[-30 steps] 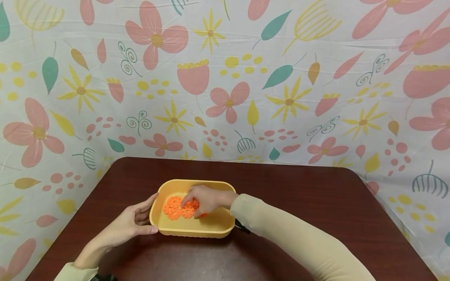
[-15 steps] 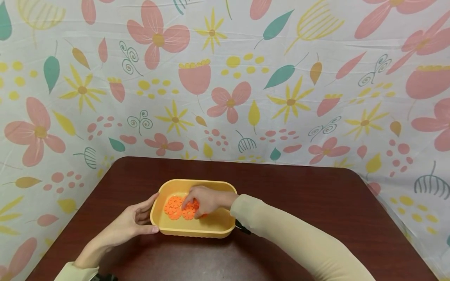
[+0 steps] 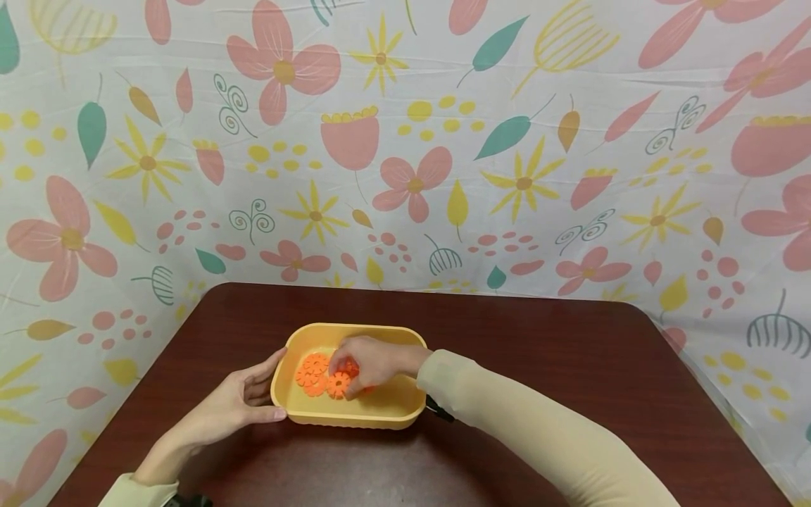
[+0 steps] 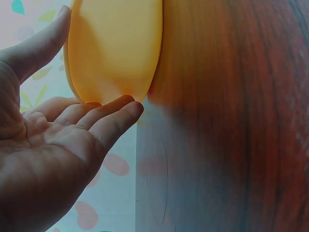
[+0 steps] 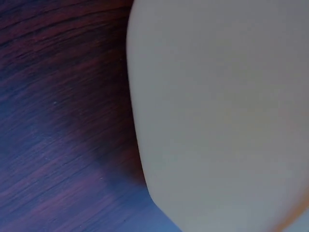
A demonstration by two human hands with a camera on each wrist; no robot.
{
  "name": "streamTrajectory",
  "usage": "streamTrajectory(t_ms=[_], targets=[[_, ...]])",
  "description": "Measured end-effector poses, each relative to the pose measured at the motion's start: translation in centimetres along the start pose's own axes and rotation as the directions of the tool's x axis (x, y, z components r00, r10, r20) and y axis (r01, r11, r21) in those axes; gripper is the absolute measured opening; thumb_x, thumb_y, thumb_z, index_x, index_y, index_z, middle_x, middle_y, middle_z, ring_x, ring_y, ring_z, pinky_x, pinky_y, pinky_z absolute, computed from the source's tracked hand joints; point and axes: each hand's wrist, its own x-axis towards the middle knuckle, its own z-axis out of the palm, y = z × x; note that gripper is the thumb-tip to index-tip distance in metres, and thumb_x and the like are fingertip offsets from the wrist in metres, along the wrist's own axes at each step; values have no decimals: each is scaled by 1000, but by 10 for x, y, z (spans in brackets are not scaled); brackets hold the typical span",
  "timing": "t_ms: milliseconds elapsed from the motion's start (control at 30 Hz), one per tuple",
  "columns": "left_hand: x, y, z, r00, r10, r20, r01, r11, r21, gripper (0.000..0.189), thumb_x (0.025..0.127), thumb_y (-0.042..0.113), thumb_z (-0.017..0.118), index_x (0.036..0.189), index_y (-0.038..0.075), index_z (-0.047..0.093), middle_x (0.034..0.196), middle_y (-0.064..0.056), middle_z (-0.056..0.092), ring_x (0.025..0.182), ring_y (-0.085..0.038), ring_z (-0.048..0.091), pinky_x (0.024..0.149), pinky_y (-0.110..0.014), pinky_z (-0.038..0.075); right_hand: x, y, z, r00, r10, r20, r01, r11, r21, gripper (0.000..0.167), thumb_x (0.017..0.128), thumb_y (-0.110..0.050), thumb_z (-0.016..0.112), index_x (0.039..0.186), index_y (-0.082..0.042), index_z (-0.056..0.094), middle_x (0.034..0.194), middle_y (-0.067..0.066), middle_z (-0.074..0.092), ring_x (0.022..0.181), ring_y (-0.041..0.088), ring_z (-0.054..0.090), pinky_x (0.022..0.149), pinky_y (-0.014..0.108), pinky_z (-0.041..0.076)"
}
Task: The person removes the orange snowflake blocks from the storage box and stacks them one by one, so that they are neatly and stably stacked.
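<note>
Straight ahead of me, a white cloth (image 3: 481, 141) hangs behind the tabletop and around both its sides, lightly creased and printed with pink flowers, yellow starry blooms, dotted clusters and teal leaves. Against it stands the dark reddish-brown tabletop (image 3: 538, 352), its far corners rounded. Up close the surface shows streaky wood grain, and a pale sheen spreads over the part nearest the person.

Left of the middle sits a yellow rectangular tub (image 3: 386, 410) with rounded corners, flat on the wood. A cluster of orange flower-shaped discs (image 3: 314, 384) overlaps on its floor, toward the left end.

The person wears cream sleeves (image 3: 507, 412). Their left hand (image 3: 231, 403) has its fingers stretched out and thumb spread wide, the tips touching the outside of the tub's left end. Their right hand (image 3: 372, 359) reaches in over the right end, fingers bent, with thumb and forefinger pinching one orange disc (image 3: 336, 386) beside the cluster. Its remaining fingers are hidden from me.
</note>
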Motion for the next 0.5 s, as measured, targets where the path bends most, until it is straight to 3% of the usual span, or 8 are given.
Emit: streamTrajectory(t_ms=[100,500], targets=[[-1,1,0,1000,-9,-2,9,1000,-4,101,92,9,83,167,-2,16,170,-29,15,143,-53,38,98,-30,54,0,-2,-3,1000,-1,-3,1,998,64,36,85,-8,90,118,-7,75,101,-2,66,94,18,58,81,20,46],[0,-1,-1,1000,-15,-10,15,1000,-1,100,92,9,83,167,0,18,170,-27,17,144,-51,37,100,-29,52,-2,1,-8,1000,10,-8,-9,996,93,34,88,-7,87,120,-7,76,94,-2,65,85,14,55,75,20,45]])
